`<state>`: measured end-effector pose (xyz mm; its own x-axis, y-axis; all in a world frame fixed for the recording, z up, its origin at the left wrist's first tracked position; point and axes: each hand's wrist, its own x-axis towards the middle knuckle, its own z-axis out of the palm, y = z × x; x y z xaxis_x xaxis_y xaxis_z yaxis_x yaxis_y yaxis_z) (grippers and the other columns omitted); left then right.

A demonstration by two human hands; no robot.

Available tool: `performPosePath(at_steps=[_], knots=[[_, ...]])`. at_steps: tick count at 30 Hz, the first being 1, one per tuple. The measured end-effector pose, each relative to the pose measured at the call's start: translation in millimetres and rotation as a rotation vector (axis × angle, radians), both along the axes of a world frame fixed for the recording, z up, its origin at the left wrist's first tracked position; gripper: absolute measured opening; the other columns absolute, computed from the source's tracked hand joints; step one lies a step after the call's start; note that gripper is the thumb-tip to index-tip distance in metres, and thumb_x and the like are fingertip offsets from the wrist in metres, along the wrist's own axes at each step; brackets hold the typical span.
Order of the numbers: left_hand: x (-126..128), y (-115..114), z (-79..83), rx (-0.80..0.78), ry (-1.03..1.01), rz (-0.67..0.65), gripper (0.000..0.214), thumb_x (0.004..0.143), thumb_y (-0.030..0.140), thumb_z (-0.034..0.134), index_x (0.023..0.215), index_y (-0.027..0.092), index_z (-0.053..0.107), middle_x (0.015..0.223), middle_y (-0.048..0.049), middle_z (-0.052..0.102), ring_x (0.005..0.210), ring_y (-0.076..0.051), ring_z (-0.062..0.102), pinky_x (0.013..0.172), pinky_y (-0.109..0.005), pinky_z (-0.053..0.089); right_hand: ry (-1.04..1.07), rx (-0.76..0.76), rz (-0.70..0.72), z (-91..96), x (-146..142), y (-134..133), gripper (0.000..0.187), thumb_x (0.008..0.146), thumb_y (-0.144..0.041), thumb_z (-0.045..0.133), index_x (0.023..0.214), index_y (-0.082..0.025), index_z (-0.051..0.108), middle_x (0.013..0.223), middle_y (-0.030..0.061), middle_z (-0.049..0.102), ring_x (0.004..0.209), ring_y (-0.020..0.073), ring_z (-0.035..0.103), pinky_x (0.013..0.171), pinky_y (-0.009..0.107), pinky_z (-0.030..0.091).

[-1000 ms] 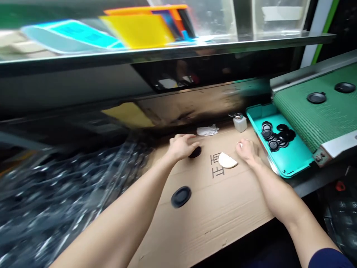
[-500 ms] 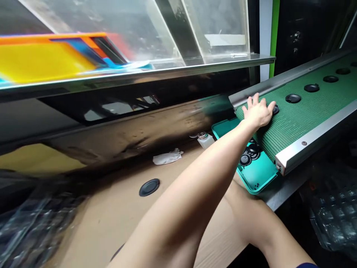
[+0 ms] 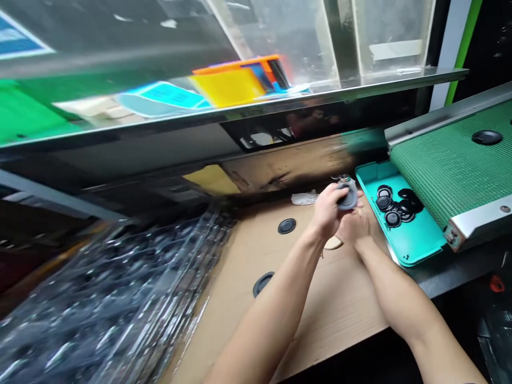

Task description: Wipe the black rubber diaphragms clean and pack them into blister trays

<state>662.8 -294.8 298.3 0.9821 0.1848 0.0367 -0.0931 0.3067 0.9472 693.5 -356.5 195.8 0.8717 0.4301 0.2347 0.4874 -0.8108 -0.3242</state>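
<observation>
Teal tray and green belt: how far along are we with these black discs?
Apparently done: two black discs lie on the cardboard, and one disc sits on the green conveyor belt. In hand: the left hand holds a dark round piece above the right hand. Left: a cluster of discs in the teal tray.

Worn on the person's head, the camera looks forward and down from close above the bare forearms (image 3: 264, 325) at six o'clock, facing a tan corrugated cardboard sheet (image 3: 340, 330), with a green mesh conveyor belt (image 3: 448, 170) at two o'clock and a steel shelf (image 3: 320, 94) at twelve o'clock.
</observation>
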Motion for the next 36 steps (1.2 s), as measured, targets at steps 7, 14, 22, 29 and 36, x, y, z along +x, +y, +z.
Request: performPosePath(at_steps=[7, 14, 22, 29, 36], knots=[[-62.4, 111.6, -77.4, -0.381, 0.085, 0.439, 0.059, 0.100, 0.071, 0.034, 0.096, 0.018, 0.058, 0.080, -0.0059, 0.068, 0.049, -0.014, 0.059, 0.038, -0.022, 0.034, -0.018, -0.056, 0.251, 17.9, -32.5, 7.8, 0.039, 0.101, -0.050, 0.054, 0.122, -0.020, 0.068, 0.120, 0.0128, 0.066, 0.114, 0.0289, 0.057, 0.098, 0.041, 0.045], [-60.2, 110.4, -110.3, -0.551, 0.090, 0.379, 0.032, 0.106, 0.037, 0.039, 0.112, 0.016, 0.063, 0.092, -0.0077, 0.071, 0.066, -0.017, 0.069, 0.055, -0.026, 0.049, -0.014, 0.083, 0.280, 5.8, -33.7, 19.9, 0.039, 0.098, -0.039, 0.061, 0.133, -0.021, 0.065, 0.119, 0.0122, 0.067, 0.112, 0.0273, 0.061, 0.103, 0.040, 0.046], [-54.7, 102.8, -115.7, -0.814, 0.140, 0.138, 0.041, 0.104, 0.039, 0.039, 0.109, 0.011, 0.068, 0.111, -0.0179, 0.075, 0.107, -0.027, 0.072, 0.102, -0.043, 0.055, -0.122, 0.228, 0.346, -15.7, -57.1, 45.5, 0.047, 0.100, -0.043, 0.059, 0.140, -0.019, 0.064, 0.128, 0.0153, 0.063, 0.115, 0.0283, 0.058, 0.098, 0.038, 0.051], [-57.8, 102.0, -112.0, -0.825, 0.169, 0.083, 0.041, 0.106, 0.037, 0.037, 0.120, 0.013, 0.068, 0.122, -0.0158, 0.074, 0.115, -0.026, 0.072, 0.108, -0.041, 0.053, -0.159, 0.178, 0.172, -8.3, -58.8, 57.5, 0.044, 0.103, -0.038, 0.049, 0.139, -0.020, 0.067, 0.132, 0.0144, 0.063, 0.111, 0.0282, 0.055, 0.100, 0.040, 0.046], [-56.0, 101.4, -118.0, -0.826, 0.147, 0.089, 0.040, 0.105, 0.038, 0.040, 0.118, 0.014, 0.069, 0.116, -0.0151, 0.075, 0.115, -0.026, 0.071, 0.110, -0.044, 0.052, -0.170, 0.236, 0.154, -15.4, -58.7, 53.9, 0.042, 0.100, -0.037, 0.052, 0.134, -0.021, 0.071, 0.128, 0.0128, 0.065, 0.113, 0.0275, 0.056, 0.102, 0.039, 0.046]])
